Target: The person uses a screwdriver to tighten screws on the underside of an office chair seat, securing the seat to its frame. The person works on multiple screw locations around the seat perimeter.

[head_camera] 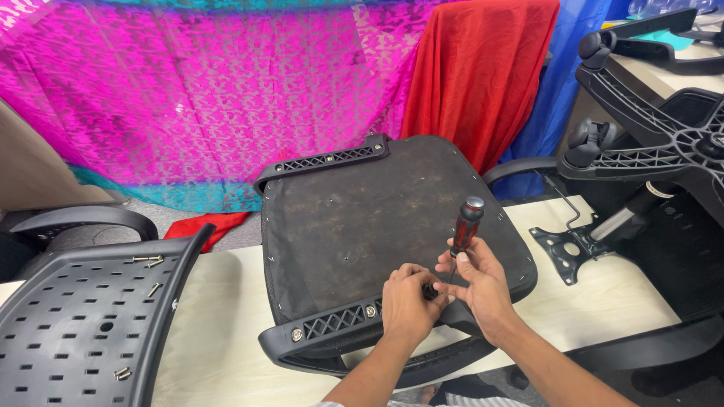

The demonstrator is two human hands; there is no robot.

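the right hand (483, 283) is clamped on the red-and-black screwdriver (463, 230), held nearly upright; the left hand (407, 298) pinches together at its tip by the armrest bracket (339, 320). best to keep the shaft square to the screw and press down while turning. the upturned seat (362, 218) lies on the table (219, 339), at 11 o'clock from both hands.

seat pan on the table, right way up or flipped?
Flipped: the seat shows its black fabric underside with staples along the edge, and armrest brackets bolted on top.
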